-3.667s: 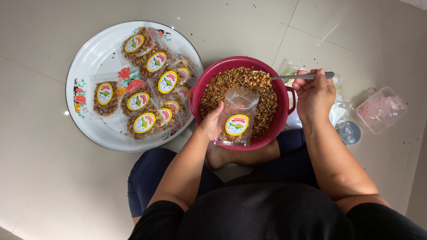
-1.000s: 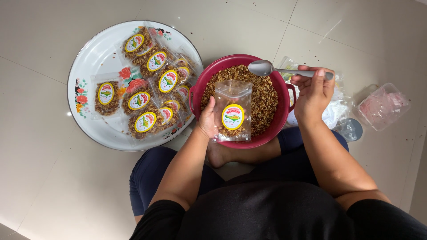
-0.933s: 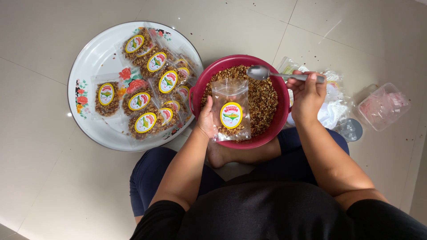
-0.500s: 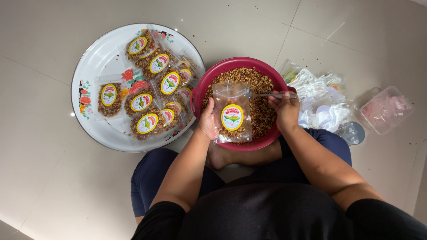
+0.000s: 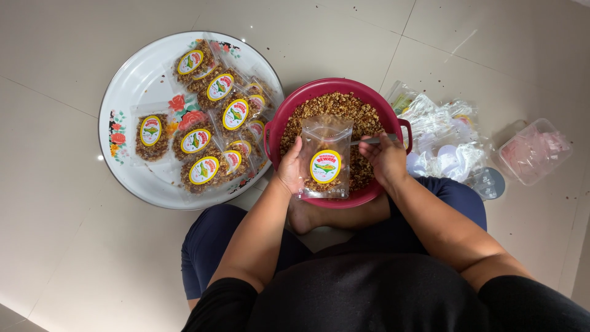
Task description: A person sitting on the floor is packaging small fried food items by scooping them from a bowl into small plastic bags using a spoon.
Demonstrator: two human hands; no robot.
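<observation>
A red bowl [image 5: 295, 107] full of brown crumbly snack rests on my lap. My left hand [image 5: 290, 169] holds a clear plastic pouch [image 5: 324, 161] with a yellow oval label upright over the bowl; a little brown snack lies at its bottom. My right hand [image 5: 386, 158] grips a metal spoon [image 5: 367, 141], whose tip points into the mouth of the pouch.
A big white round tray [image 5: 132, 92] with flower prints lies on the tiled floor at the left, carrying several filled labelled pouches [image 5: 209, 123]. To the right are a heap of empty clear bags [image 5: 445, 141], a small clear box [image 5: 533, 150] and a round lid [image 5: 490, 183].
My right hand brought the spoon in from the bowl's right rim to the mouth of the pouch. The pouch stayed held upright over the bowl.
</observation>
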